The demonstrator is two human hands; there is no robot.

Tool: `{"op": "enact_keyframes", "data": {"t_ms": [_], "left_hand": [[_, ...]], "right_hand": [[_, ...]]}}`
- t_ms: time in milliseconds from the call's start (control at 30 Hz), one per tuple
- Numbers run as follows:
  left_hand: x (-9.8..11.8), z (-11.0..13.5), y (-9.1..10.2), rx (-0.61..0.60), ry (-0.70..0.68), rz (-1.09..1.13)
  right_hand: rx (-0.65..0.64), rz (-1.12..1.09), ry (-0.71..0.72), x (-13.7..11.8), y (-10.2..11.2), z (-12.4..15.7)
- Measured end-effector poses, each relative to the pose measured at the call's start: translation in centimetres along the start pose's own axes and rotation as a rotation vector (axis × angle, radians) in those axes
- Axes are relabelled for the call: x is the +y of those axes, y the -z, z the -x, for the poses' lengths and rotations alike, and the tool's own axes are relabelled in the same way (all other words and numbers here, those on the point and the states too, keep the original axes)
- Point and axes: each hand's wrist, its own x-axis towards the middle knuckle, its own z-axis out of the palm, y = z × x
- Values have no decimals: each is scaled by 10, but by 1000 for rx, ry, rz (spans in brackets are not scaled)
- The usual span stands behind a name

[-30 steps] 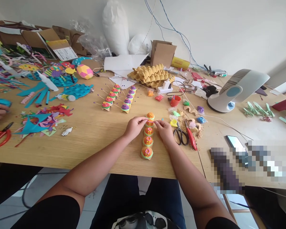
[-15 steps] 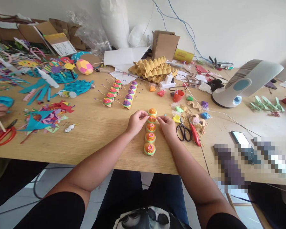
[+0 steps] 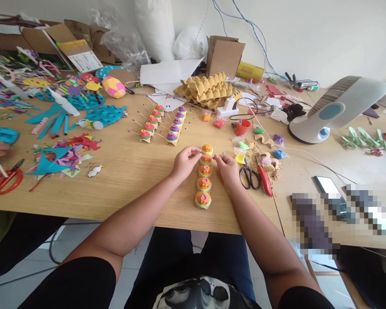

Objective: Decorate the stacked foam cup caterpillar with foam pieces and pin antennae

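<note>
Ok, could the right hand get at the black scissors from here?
Likely yes: the black scissors lie close beside the right hand with nothing visible between, though it seems to hold a pink strip.

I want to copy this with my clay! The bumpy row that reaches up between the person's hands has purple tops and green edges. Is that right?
Not quite: its tops are orange, not purple. The head view shows the bumpy row with orange tops and green edges, reaching up between the left hand and right hand.
</note>
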Motion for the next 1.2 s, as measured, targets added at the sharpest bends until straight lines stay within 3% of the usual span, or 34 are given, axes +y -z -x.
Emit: {"op": "enact_keyframes", "data": {"t_ms": [300,467,633,800,1200], "left_hand": [[6,1,-1,19,55,-4],[8,1,2,70,44,-32],[10,4,7,109,-15,-94],[17,8,9,36,-50,-221],[19,9,8,-27,-100,-224]], "right_hand": [[-37,-73,-71,-6,5,2],[-12,-159,-37,-6,6,4],[-6,37,84,-9,8,12],[-58,247,168,-10,10,14],[-61,196,145,-9,13,11]]}}
